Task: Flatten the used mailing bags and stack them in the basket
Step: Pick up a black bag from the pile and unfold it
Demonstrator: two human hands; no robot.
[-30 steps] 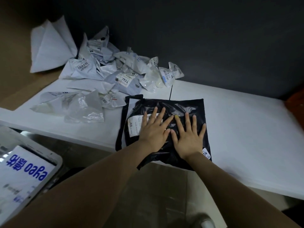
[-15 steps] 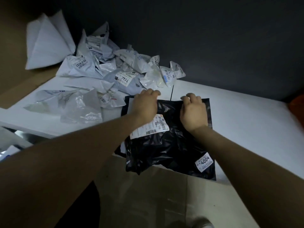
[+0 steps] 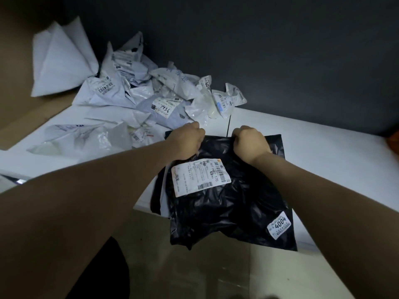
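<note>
A black mailing bag (image 3: 226, 203) with a white shipping label and a "4004" sticker lies over the near edge of the white table (image 3: 323, 160), its lower part hanging past the edge. My left hand (image 3: 187, 141) grips the bag's far edge at the left with curled fingers. My right hand (image 3: 250, 143) grips the same edge at the right. A second dark bag peeks out beneath it on the left. A heap of crumpled white and clear mailing bags (image 3: 151, 100) lies at the table's back left. The basket is out of view.
A dark wall (image 3: 280, 50) stands behind the table. A large white bag (image 3: 62, 61) leans at the far left over brown cardboard (image 3: 19, 126). Floor shows below the table's front edge.
My hands, flat on the middle of the black bag a second ago, have moved to its far edge and curled around it. The bag has slid nearer, over the table edge.
</note>
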